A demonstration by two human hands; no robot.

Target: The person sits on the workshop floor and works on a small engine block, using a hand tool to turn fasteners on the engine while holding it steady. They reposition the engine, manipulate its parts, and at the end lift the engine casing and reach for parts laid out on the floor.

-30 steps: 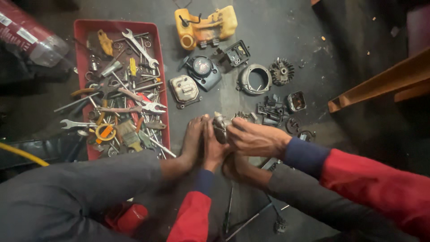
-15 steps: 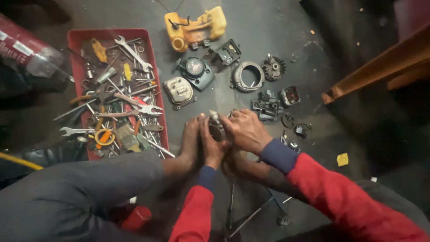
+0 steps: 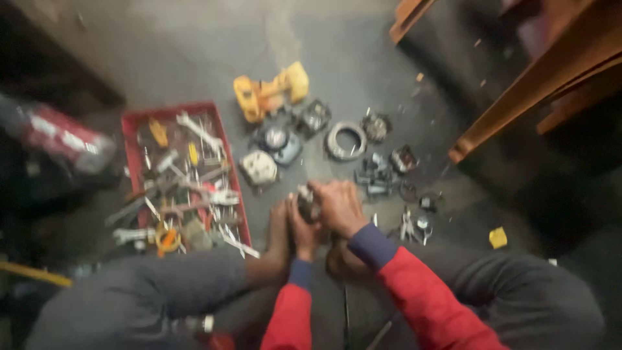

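Fingers of both hands clamp a small, dark metal part; red plastic tray bristles with steel tools.

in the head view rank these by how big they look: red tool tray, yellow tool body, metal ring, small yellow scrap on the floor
1. red tool tray, clearly largest
2. yellow tool body
3. metal ring, somewhat smaller than the tool body
4. small yellow scrap, smallest

All lie on the floor at similar depth; blur softens edges but not the order.
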